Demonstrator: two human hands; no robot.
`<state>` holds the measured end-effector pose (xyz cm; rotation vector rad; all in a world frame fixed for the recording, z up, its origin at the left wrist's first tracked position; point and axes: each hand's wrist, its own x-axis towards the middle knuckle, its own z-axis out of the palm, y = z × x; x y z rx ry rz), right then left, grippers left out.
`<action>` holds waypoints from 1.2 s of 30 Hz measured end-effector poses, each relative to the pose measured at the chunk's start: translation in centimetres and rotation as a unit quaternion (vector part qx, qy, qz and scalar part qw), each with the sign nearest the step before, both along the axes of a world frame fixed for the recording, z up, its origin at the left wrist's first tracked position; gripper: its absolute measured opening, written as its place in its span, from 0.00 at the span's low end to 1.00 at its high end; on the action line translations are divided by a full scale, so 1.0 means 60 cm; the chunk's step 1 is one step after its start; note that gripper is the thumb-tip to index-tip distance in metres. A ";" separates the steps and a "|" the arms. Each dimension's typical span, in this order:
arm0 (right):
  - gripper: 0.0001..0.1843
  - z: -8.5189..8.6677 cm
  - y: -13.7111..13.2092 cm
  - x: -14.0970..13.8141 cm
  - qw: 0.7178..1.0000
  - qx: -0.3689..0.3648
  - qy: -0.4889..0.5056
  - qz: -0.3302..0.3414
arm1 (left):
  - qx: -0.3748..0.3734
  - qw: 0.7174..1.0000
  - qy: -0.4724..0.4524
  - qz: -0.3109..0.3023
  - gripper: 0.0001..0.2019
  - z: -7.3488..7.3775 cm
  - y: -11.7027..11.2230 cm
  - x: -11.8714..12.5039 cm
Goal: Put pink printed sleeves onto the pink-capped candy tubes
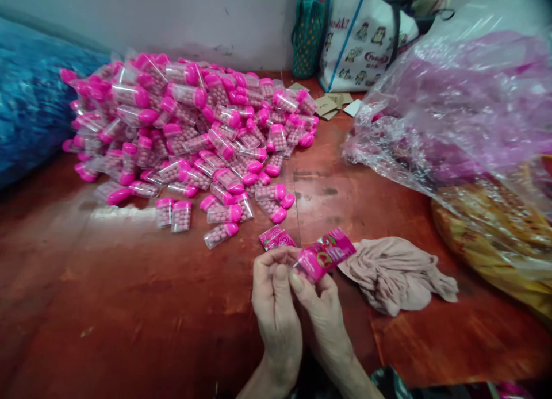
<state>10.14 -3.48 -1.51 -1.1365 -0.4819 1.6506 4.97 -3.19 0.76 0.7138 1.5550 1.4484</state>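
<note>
Low in the view, my left hand (276,310) and my right hand (325,315) meet around one small clear candy container (301,272). A bright pink printed sleeve (328,252) is on it and sticks out to the upper right. The fingers of both hands are closed on it, thumbs facing me, and they hide its lower part. Just beyond my left fingertips lie more flat pink printed sleeves (276,238). Farther off is a large heap of clear containers (222,137) with pink caps and pale pink balls inside.
A crumpled beige cloth (399,272) lies right of my hands on the reddish-brown floor (129,307). A clear plastic bag (452,111) bulges at the right, over a yellow cushion-like thing (487,232). A blue sack (38,94) stands left. A white printed bag (362,42) stands by the wall.
</note>
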 end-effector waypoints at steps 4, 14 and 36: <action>0.11 -0.002 -0.003 -0.002 0.997 0.006 0.074 -0.004 | 0.004 0.999 0.015 -0.037 0.06 0.016 0.001 -0.010; 0.07 0.027 0.015 0.033 0.987 0.010 0.161 0.022 | 0.032 0.985 0.130 -0.111 0.04 0.020 0.008 -0.056; 0.10 0.028 0.026 0.043 0.972 -0.008 0.201 0.124 | 0.207 0.792 0.468 -0.332 0.08 0.026 0.053 -0.113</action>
